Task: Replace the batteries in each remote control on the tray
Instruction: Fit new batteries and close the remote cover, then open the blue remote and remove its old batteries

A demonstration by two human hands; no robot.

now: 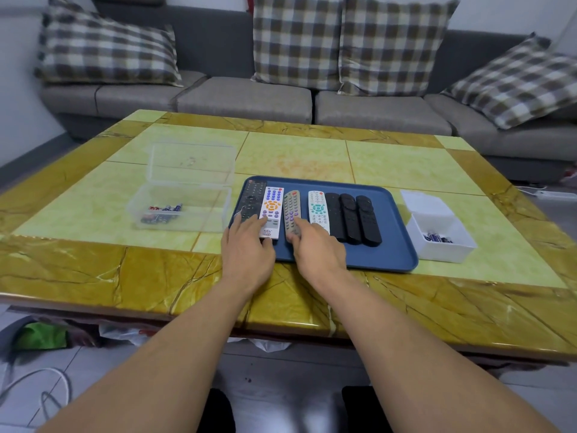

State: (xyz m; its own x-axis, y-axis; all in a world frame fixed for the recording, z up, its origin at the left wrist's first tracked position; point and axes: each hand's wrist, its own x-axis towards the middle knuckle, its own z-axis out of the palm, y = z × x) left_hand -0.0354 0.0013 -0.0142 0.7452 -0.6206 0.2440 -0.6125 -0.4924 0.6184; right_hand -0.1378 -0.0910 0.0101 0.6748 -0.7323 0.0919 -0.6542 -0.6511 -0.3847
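Blue tray sits on the table in front of me, seven remotes in a row on it, all button side up. Left to right: a dark one, a white one with orange and blue buttons, a grey one, a white one with teal buttons, then three black ones.

My left hand lies over the near end of the white remote with orange buttons, fingers spread and fairly straight, thumb touching its bottom edge; no real grasp that I can see. My right hand is on the near end of the grey remote, fingers bent over it. Whether it is truly gripped or only touched, I cannot tell.

Judgement: selection step. No back cover is visibly off, so the swap on this remote has not begun.

Clear box with batteries to the left of the tray, white box with batteries to the right. Which holds fresh ones I cannot tell.

Next move calls for lifting one remote clear of its neighbours, which lie just beside it, turning it over and finding the cover.
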